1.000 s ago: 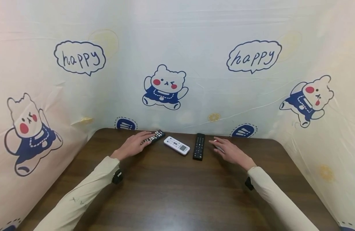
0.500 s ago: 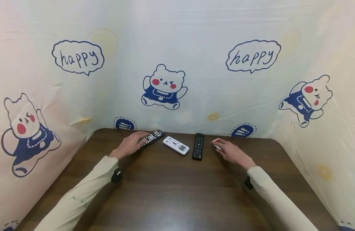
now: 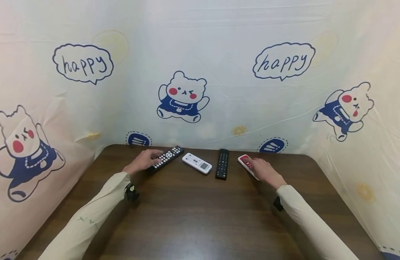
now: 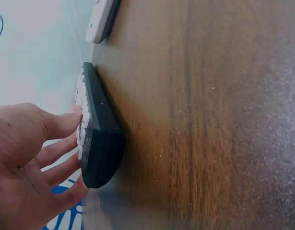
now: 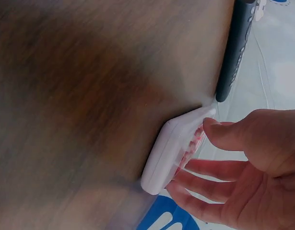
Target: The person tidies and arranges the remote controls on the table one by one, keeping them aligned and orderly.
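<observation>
At the back left of the table, my left hand (image 3: 142, 161) lies over the near end of a black remote control (image 3: 168, 157) with white buttons. In the left wrist view the thumb (image 4: 65, 125) is at the button face, and the loosely bent fingers reach to its far side. My right hand (image 3: 264, 169) is over the near part of a white remote control (image 3: 245, 160) with a red button face. The right wrist view has the thumb (image 5: 221, 134) close to the red buttons and the relaxed fingers along the far side. Whether the fingertips press cannot be told.
Between the hands lie a white remote control (image 3: 196, 163) with a small screen and a slim black remote control (image 3: 222, 164). All sit near the back edge of the brown wooden table (image 3: 200, 216). A printed curtain (image 3: 232, 72) closes off the back and sides.
The left hand has drawn back left along the black remote, uncovering more buttons. The right hand has slid right and nearer, baring the red face of its remote. The head view has shifted slightly.
</observation>
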Demonstrator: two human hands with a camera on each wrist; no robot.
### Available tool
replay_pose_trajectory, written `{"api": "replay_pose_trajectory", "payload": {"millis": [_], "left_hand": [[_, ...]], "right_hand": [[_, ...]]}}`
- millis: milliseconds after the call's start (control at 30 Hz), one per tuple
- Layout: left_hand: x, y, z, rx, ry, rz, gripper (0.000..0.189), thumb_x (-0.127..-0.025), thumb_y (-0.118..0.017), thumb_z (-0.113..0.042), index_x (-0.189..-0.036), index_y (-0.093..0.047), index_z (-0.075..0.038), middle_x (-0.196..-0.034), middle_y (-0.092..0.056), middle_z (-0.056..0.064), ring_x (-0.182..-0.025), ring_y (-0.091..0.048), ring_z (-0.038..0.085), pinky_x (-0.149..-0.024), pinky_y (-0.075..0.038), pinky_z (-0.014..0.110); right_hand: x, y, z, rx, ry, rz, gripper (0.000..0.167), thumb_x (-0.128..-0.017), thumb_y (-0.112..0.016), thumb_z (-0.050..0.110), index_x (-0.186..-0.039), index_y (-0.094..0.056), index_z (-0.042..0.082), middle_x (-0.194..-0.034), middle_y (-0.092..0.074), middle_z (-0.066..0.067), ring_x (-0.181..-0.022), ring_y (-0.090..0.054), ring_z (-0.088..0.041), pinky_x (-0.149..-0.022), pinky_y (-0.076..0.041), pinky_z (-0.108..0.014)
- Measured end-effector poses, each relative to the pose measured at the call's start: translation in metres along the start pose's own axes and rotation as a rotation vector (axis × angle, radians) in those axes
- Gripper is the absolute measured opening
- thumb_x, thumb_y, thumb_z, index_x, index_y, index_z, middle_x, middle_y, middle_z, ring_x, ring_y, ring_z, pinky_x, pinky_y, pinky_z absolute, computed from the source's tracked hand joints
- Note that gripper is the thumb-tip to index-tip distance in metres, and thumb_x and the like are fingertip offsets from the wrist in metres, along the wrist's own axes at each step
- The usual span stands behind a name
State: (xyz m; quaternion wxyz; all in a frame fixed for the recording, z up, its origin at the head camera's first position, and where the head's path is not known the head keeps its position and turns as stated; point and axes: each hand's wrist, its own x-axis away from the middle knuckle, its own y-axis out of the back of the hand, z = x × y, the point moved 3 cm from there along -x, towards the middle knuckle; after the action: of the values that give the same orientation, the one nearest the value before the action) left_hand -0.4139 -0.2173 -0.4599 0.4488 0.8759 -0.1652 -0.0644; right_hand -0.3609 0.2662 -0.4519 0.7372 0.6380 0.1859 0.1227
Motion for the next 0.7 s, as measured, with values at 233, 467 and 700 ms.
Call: {"api": "replay_pose_trajectory", "payload": {"millis": [233, 467, 700], "left_hand": [[-0.003, -0.003, 0.009, -0.014, 0.024, -0.005, 0.045, -0.107, -0.060, -0.019, -0.146, -0.056, 0.003, -0.144, -0.058, 0.030, -0.124, -0.059, 0.042, -0.106, -0.051, 0.060], [-0.003, -0.005, 0.005, -0.034, 0.053, -0.006, 0.043, -0.107, -0.060, -0.017, -0.145, -0.057, 0.003, -0.140, -0.060, 0.029, -0.114, -0.060, 0.036, -0.101, -0.055, 0.055], [0.000, -0.006, -0.003, -0.093, 0.060, -0.002, 0.041, -0.107, -0.059, -0.014, -0.143, -0.057, 0.005, -0.139, -0.061, 0.028, -0.113, -0.060, 0.035, -0.101, -0.053, 0.057]], "right_hand": [[0.001, 0.004, -0.003, -0.046, -0.086, 0.097, 0.052, -0.098, -0.071, 0.005, -0.148, -0.055, 0.004, -0.116, -0.068, -0.025, -0.097, -0.066, -0.035, -0.089, -0.061, -0.058], [0.004, 0.003, -0.001, -0.182, -0.192, 0.191, 0.056, -0.099, -0.066, -0.002, -0.152, -0.049, 0.005, -0.128, -0.059, -0.029, -0.103, -0.063, -0.037, -0.077, -0.065, -0.047], [0.004, 0.001, 0.009, -0.099, -0.161, 0.219, 0.052, -0.099, -0.063, -0.006, -0.149, -0.054, 0.005, -0.123, -0.065, -0.026, -0.094, -0.063, -0.030, -0.068, -0.061, -0.034]]}}
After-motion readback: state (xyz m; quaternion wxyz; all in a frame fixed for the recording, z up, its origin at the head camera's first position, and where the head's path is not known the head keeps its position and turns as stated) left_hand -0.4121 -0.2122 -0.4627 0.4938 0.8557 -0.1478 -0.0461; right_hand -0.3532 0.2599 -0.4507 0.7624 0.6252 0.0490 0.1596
